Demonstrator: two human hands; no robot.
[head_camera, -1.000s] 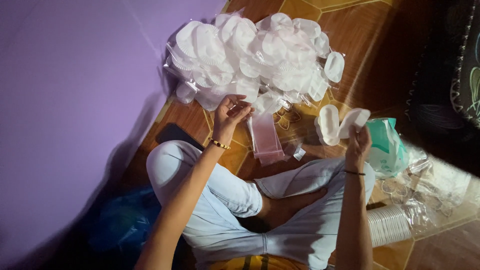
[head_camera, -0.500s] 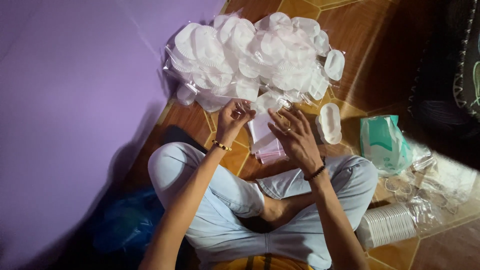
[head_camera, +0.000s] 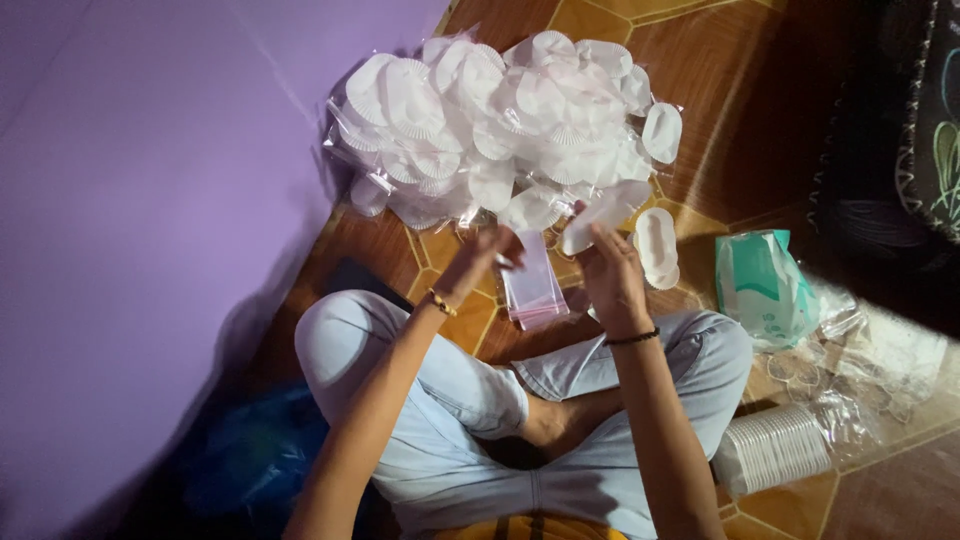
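1. My right hand (head_camera: 612, 275) is raised in front of me, above my crossed legs (head_camera: 470, 400), fingers closed round the lower end of a white oval tray (head_camera: 600, 215).
2. The tray's long axis runs on a slant, from my fingers up and to the right, so its free end points toward the big pile of bagged white trays (head_camera: 500, 130) on the floor. The free end overlaps the near edge of that pile in the picture; I cannot tell whether they touch.
3. My left hand (head_camera: 488, 250) is level with the right one and just beside it, fingers pinched narrow on a small pale thing at the fingertips. It looks like the edge of a clear bag, but it is too blurred to be sure.
4. Below and between my hands a stack of clear bags (head_camera: 532, 290) with a pink edge lies on the tiled floor (head_camera: 780, 90), its long axis running away from me toward the pile.
5. Just right of my right hand another white oval tray (head_camera: 657, 247) lies on the floor, long axis also pointing away from me, near the pile's edge.
6. Further right a teal and white packet (head_camera: 765, 285) stands by my right knee.
7. Beside that knee a stack of clear plastic lids (head_camera: 775, 448) lies on its side, with loose crumpled clear plastic just beyond it.
8. A purple wall (head_camera: 150, 200) runs along my left side.
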